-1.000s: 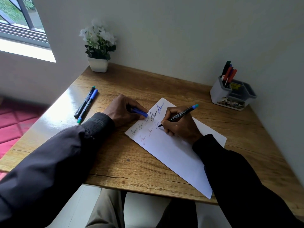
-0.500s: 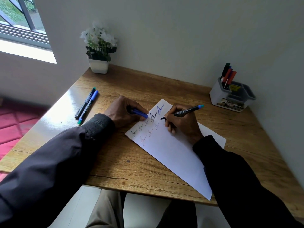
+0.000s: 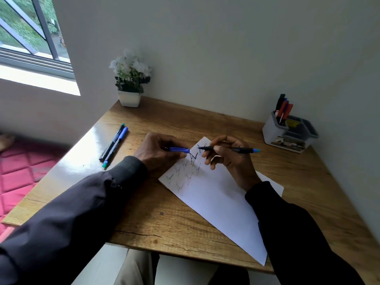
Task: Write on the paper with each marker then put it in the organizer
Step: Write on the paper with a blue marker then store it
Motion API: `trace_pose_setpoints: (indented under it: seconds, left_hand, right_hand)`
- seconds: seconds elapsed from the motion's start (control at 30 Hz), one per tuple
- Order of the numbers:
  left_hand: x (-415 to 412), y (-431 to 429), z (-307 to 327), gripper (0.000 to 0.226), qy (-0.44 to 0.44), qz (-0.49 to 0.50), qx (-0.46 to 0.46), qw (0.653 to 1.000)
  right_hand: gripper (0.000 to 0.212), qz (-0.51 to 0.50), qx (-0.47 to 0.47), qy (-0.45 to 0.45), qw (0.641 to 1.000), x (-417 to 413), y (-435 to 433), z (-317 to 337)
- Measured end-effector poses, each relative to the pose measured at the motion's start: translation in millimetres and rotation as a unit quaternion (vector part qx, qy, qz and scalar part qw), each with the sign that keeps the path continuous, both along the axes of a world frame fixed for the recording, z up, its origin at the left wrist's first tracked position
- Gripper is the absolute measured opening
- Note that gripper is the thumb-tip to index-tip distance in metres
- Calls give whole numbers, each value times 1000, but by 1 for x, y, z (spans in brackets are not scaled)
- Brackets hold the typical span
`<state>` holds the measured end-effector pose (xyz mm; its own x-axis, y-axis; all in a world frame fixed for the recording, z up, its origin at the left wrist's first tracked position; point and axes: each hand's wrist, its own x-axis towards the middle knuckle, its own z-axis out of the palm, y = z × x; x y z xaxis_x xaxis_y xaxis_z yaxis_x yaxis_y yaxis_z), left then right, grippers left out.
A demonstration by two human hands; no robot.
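Pinching a black marker (image 3: 232, 149), the right hand (image 3: 230, 161) aims it at the blue cap (image 3: 178, 149) gripped by the left hand (image 3: 158, 156); next, seemingly, capping, then the far-right organizer (image 3: 273, 134).

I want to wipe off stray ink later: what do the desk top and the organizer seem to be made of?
The desk top looks like wood or wood-print laminate, glossy: grain lines and window glare show. The organizer looks like moulded plastic, white body, grey trays, smooth rounded corners.

Head-worn camera looks forward and down, close above the desk (image 3: 164, 223).
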<state>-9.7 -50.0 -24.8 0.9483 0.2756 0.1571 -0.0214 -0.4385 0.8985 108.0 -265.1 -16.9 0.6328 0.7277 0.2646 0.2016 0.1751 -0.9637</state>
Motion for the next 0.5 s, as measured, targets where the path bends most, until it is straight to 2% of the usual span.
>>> trace_pose_setpoints:
  seconds: [0.17,0.5]
  left_hand:
    - [0,-6,-1,13,-9,13,-23,1000]
    - [0,-10,2,12,-4,21,-49,999]
  right_hand:
    - [8,8,-5,-61,998,-2,1,1]
    - [4,12,-15,-80,997,-4,2,1]
